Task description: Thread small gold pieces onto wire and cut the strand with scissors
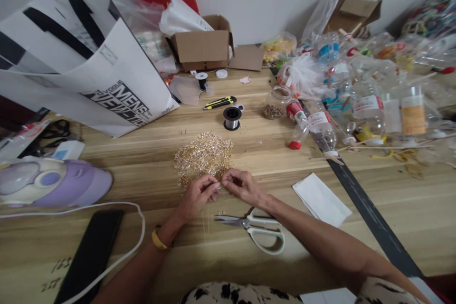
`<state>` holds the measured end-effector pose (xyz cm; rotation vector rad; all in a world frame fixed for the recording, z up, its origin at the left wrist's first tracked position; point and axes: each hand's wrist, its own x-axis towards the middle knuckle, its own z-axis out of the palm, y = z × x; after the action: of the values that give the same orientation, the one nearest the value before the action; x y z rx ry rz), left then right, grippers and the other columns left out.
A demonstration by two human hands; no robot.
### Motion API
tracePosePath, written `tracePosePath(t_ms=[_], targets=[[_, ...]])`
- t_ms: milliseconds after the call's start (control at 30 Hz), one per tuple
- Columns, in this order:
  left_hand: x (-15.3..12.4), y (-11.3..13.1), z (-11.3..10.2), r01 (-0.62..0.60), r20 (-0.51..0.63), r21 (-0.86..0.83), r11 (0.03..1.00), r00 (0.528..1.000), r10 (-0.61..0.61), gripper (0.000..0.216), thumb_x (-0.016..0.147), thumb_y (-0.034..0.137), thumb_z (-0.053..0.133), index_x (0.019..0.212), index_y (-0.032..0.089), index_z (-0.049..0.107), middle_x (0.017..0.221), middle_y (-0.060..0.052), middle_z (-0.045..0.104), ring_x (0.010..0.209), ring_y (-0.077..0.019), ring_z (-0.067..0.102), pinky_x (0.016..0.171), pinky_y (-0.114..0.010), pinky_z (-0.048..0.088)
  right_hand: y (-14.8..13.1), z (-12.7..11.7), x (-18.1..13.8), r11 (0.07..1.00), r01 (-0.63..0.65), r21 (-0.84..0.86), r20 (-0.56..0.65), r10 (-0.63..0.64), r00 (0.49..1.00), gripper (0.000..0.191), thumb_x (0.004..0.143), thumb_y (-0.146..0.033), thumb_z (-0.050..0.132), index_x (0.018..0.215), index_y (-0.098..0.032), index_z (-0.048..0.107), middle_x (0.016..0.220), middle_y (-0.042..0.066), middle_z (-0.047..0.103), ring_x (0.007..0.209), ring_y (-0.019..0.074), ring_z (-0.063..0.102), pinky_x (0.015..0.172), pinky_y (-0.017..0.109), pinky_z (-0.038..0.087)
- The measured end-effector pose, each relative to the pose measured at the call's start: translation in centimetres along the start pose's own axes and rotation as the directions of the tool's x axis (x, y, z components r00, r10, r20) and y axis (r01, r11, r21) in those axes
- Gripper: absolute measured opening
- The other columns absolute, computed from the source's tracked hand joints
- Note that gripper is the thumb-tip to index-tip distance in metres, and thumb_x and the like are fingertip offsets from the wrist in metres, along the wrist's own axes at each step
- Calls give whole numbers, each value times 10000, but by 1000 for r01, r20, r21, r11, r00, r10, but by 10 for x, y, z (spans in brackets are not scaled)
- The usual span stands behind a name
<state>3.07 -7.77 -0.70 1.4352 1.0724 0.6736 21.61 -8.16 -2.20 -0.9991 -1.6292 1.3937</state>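
Observation:
My left hand (200,194) and my right hand (244,186) meet fingertip to fingertip at the near edge of a heap of gold and silver beaded strands (204,154). Both are pinched closed. Something small and shiny shows under the left fingertips, too small to name; what the right fingers hold cannot be made out. Just below the hands lie open scissors (249,225) with pale handles, blades pointing left. A few tiny gold bits (221,213) sit by the blade tips. Beyond the heap stands a spool of silvery wire (232,118).
A black and yellow utility knife (219,102) and a jar of beads (277,102) lie farther back. Plastic bottles (366,104) crowd the right. A white paper bag (107,76), a purple device (71,183) and a black phone (90,251) with a white cable (142,228) occupy the left.

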Motion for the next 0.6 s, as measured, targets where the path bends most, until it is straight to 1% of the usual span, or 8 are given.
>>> tracePosePath(t_ms=[233,400,600], targets=[[0,3,-1,16,20,-18,1000,1000,-15,232,822,367,566,758,145,552,618,5,612,505,-89,532,507,-205,431,-1,0,0,1000,9,-12,1,-9,1000,248,875,-382,533,806,-144,550,617,-33,460,543,81,381,496,197,301],[0,1,-1,-2,23,-13,1000,1000,2,236,832,376,555,759,151,541,601,13,604,502,-89,531,506,-204,422,-3,0,0,999,21,-31,17,-21,1000,248,878,-381,531,808,-145,562,640,-22,493,552,83,389,503,200,304],[0,2,-1,9,32,4,1000,999,-9,242,829,378,556,755,147,549,629,5,608,521,-91,534,518,-207,430,-3,0,1,999,42,-34,21,-42,999,247,879,-372,536,797,-142,574,663,-10,519,566,88,405,509,202,303]])
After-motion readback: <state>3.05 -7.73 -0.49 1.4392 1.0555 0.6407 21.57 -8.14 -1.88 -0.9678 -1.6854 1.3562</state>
